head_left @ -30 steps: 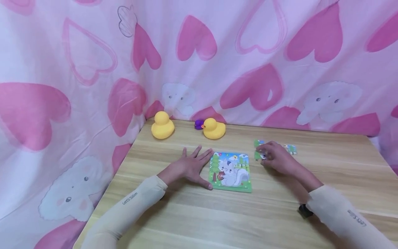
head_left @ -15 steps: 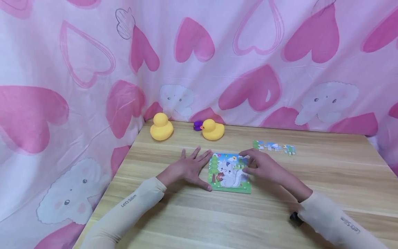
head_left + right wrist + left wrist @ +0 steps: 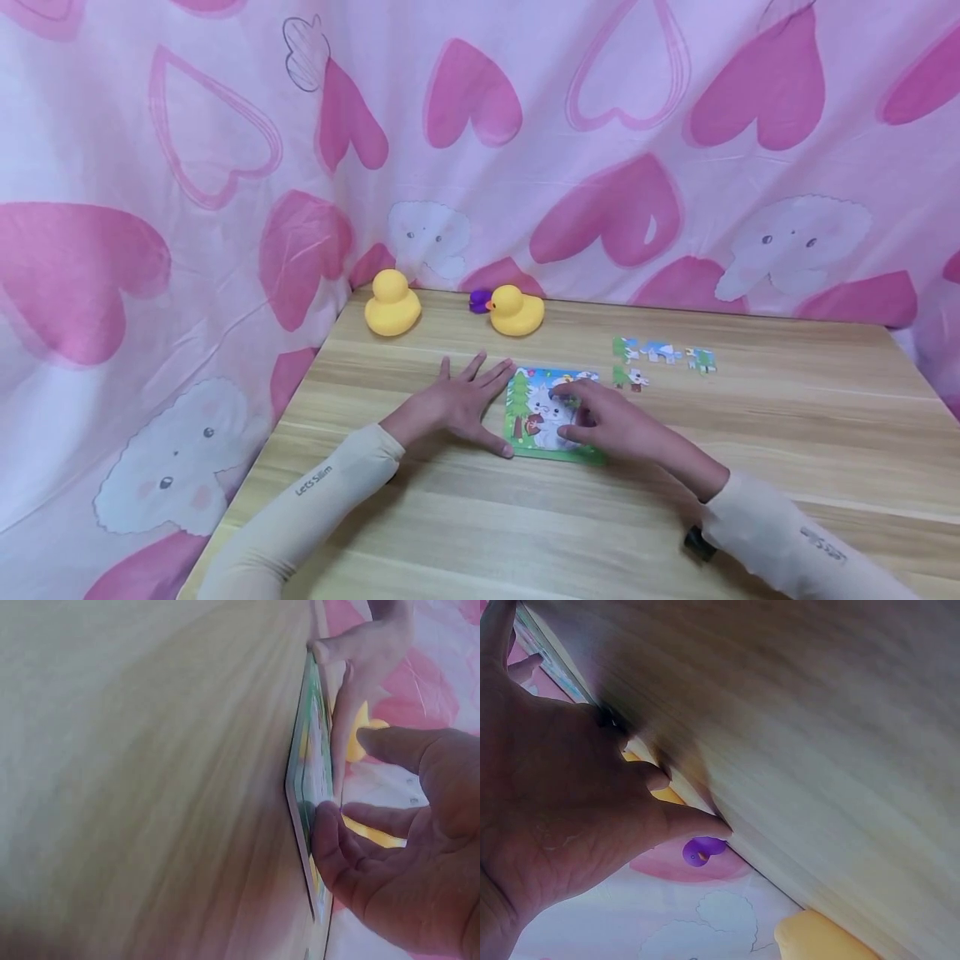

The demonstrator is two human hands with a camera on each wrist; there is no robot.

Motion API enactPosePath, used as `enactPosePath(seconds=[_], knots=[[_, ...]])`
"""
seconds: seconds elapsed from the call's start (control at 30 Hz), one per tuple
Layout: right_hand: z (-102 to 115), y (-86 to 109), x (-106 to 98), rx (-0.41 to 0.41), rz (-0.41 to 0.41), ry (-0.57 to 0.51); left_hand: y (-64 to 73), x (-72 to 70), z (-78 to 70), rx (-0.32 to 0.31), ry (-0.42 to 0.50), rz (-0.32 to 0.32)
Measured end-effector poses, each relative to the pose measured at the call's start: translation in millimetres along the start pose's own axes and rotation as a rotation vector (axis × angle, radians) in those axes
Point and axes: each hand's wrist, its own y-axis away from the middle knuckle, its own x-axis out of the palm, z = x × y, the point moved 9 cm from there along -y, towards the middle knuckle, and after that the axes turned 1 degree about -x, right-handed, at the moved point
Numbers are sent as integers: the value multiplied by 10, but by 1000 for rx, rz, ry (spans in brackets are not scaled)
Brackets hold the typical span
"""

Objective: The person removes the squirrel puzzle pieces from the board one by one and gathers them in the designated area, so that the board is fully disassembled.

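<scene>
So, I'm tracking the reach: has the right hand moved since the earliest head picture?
Yes, the right hand moved left, from the loose pieces to over the squirrel puzzle.

Head view: right part of squirrel puzzle [image 3: 522,410] hidden under right hand [image 3: 615,422]; purple toy [image 3: 478,301] partly behind yellow duck [image 3: 519,313]; black item [image 3: 699,543] partly covered by right sleeve [image 3: 780,533], itself cut by bottom edge; details on loose pieces [image 3: 660,352] too small to tell. Left wrist view: left hand [image 3: 562,787] cut by left edge.

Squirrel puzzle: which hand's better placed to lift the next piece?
Right hand, probably: it's over the squirrel puzzle, nearer the loose pieces; the left hand is spread at the puzzle's left edge.
</scene>
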Motion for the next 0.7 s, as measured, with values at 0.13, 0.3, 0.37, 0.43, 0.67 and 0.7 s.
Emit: enactPosePath(seconds=[0.13, 0.3, 0.37, 0.43, 0.67, 0.7], knots=[[22, -31, 17, -4, -32, 61, -5, 10, 5, 0, 5, -4], [50, -65, 31, -22, -53, 128, 0, 4, 1, -1, 11, -5], [61, -80, 28, -29, -59, 141, 1, -2, -3, -1, 10, -3], [68, -100, 19, -31, -65, 143, 2, -7, -5, -2, 8, -1], [-5, -191, -9, 27, -63, 91, -13, 13, 20, -8, 13, 1], [-17, -202, -8, 34, -60, 80, -16, 15, 23, -8, 13, 1]])
